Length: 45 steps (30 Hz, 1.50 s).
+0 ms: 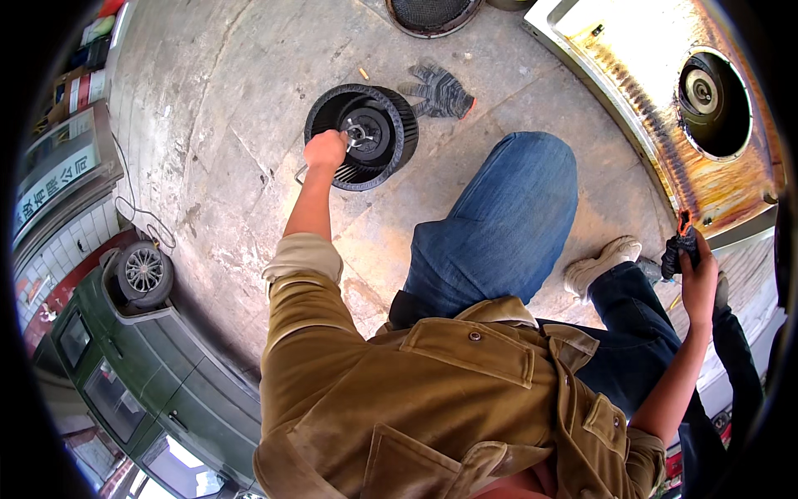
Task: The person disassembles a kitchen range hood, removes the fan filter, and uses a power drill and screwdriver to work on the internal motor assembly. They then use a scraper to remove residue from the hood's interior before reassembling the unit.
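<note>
- Black fan drum (379, 137): sits on the concrete floor (224, 216), ahead and left of the bent knee (507, 200), open end facing up. Round wall, probably inclined to roll if tugged sideways.
- Left hand (326, 150): curled into a fist at the drum's near-left rim. Bright metal bar (301, 175) shows just beneath; cannot tell whether the fingers close on it or on something behind. A slip here could rap knuckles on the rim or the metal hub (357, 135); bare skin makes a scrape likelier.
- No second hand steadies the drum. Force through one side could twist or tip it, I judge.
- Right hand (702, 270): well out to the right, fingers wrapped round a bunched dark glove (681, 252) with orange trim. Occupied there, it is poorly placed to catch a shifting drum.
- Striped glove (445, 91): lies flat on the floor just beyond the drum, fingers toward it. Could get pinned under the wall if the drum slides that way.
- Rust-stained metal housing (640, 108): beside the right hand, round opening showing a shaft fitting inside. Edges look thin; a bare forearm swung back could catch one.
- Dark mesh disc (432, 12): farther off, at the top edge of view. Trip risk only if someone steps there.
</note>
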Each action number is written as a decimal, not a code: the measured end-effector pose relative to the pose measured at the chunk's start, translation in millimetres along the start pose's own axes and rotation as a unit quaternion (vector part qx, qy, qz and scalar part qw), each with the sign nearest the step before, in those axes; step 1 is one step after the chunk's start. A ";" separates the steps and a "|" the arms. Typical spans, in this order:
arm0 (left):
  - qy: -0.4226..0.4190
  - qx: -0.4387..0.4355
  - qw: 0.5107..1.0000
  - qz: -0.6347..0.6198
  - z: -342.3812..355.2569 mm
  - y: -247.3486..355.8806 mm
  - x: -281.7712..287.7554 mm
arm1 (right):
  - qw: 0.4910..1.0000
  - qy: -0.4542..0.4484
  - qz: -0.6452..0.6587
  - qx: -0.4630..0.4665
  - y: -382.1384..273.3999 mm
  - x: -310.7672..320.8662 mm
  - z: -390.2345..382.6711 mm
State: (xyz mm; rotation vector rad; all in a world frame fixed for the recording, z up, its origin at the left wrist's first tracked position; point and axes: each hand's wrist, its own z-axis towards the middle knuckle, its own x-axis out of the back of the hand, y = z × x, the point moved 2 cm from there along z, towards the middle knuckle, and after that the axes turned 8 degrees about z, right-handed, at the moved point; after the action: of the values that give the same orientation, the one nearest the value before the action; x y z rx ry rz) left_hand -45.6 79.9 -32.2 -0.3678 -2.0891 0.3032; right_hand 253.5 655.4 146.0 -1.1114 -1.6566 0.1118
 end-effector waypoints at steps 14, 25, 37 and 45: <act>0.056 -0.073 0.996 0.001 80.6 96.1 136.2 | 0.998 0.046 0.005 0.046 -39.4 12.7 -0.5; 0.125 -0.132 0.975 0.125 90.5 146.8 92.1 | 0.997 0.058 0.031 0.038 -43.7 30.7 -20.6; 0.252 -0.397 0.861 0.193 34.5 232.8 71.2 | 0.995 0.082 -0.010 0.063 -30.1 55.2 -25.0; 0.168 -0.409 0.872 0.211 36.8 229.4 67.3 | 0.995 0.089 0.020 0.052 -22.2 64.1 -29.7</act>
State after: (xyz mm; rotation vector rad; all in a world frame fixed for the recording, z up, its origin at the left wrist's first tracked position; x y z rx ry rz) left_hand -78.7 314.6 -80.2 -1.2940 -1.6757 -0.4054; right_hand 265.4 675.0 216.5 -1.0460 -1.4546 0.1198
